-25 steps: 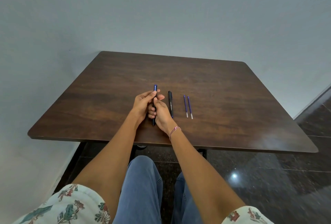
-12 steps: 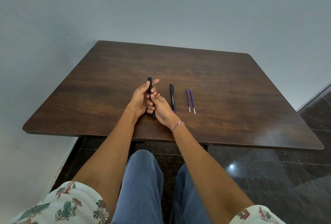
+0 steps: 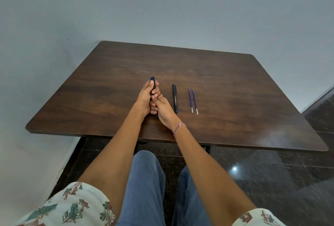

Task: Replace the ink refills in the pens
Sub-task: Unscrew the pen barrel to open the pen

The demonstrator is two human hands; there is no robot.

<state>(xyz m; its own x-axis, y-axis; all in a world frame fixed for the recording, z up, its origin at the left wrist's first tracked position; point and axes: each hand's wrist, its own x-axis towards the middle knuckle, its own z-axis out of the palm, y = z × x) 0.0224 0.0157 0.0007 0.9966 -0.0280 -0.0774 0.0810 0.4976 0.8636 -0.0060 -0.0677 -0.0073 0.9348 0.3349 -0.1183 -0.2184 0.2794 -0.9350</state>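
Note:
A dark pen with a blue end (image 3: 153, 81) is held lengthwise between both hands above the brown table (image 3: 226, 81). My left hand (image 3: 144, 99) grips its far part, fingers curled round the barrel. My right hand (image 3: 162, 108) grips the near part; the pen's near tip pokes out below it. A second black pen (image 3: 175, 98) lies on the table just right of my hands. Two thin purple refills (image 3: 192, 101) lie side by side further right, apart from the pens.
The table stands against a pale grey wall. Its near edge (image 3: 235, 143) runs just beyond my knees in blue jeans. A dark polished floor (image 3: 271, 180) shows below and to the right.
Both hands kept hold of the pen and shifted their grip along it; the left fingers now wrap closer round the far end. The camera view tilted slightly.

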